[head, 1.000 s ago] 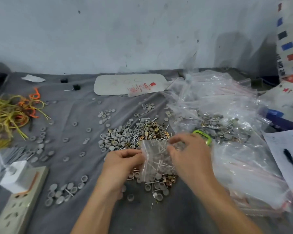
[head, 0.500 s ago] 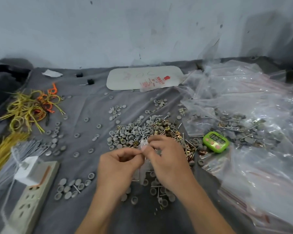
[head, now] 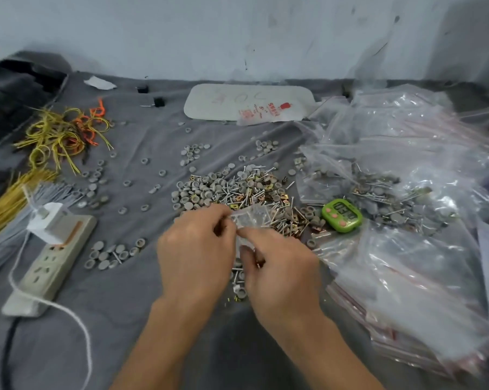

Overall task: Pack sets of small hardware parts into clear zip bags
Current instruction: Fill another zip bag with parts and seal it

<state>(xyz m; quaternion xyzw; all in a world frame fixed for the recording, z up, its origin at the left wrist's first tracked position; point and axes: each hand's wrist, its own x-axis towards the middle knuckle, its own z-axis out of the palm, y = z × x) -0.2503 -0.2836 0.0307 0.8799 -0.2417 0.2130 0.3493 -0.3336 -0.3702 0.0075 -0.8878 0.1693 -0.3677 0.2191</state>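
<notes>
The left grip (head: pixel 195 249) and right grip (head: pixel 282 266) both pinch a small clear bag (head: pixel 253 218) beside the pile of parts (head: pixel 237 190)

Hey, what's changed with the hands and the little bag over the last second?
The left hand and right hand drew together: they held the zip bag spread wide by its top, and now pinch it bunched between them. Neither let go. The parts pile, green timer and power strip lie where they were.
</notes>
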